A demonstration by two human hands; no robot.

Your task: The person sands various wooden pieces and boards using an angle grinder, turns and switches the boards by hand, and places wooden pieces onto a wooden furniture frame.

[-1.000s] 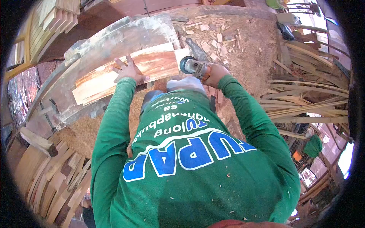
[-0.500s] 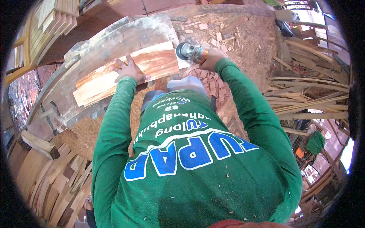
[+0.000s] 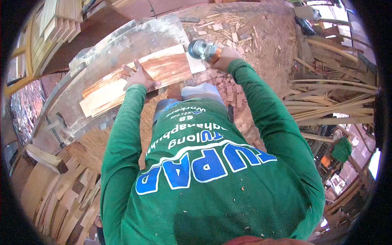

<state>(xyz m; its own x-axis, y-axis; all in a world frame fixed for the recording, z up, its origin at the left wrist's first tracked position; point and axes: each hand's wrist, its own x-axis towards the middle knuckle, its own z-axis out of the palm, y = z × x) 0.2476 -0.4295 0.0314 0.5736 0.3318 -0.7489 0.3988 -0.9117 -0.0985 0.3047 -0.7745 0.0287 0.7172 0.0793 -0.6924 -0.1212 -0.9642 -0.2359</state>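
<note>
A wide wooden panel [image 3: 167, 65] with reddish-brown streaks lies on the dusty workbench [image 3: 122, 45]. My left hand [image 3: 138, 76] rests flat on the panel near its middle, fingers spread. My right hand [image 3: 227, 59] is wrapped round the body of an angle grinder [image 3: 203, 50], whose round disc faces left, at the panel's right end. The grinder is slightly blurred. A pale piece of wood [image 3: 197, 64] shows below the disc, beside the panel's right edge.
Small wood offcuts [image 3: 234, 36] and sawdust cover the ground beyond the bench. Long curved strips [image 3: 326, 98] are piled at the right. Boards [image 3: 61, 196] are stacked at the lower left, near a thick block [image 3: 47, 158]. Slatted wood [image 3: 61, 24] stands upper left.
My right hand has moved up and slightly left with the grinder, away from my body. My left hand has stayed on the panel.
</note>
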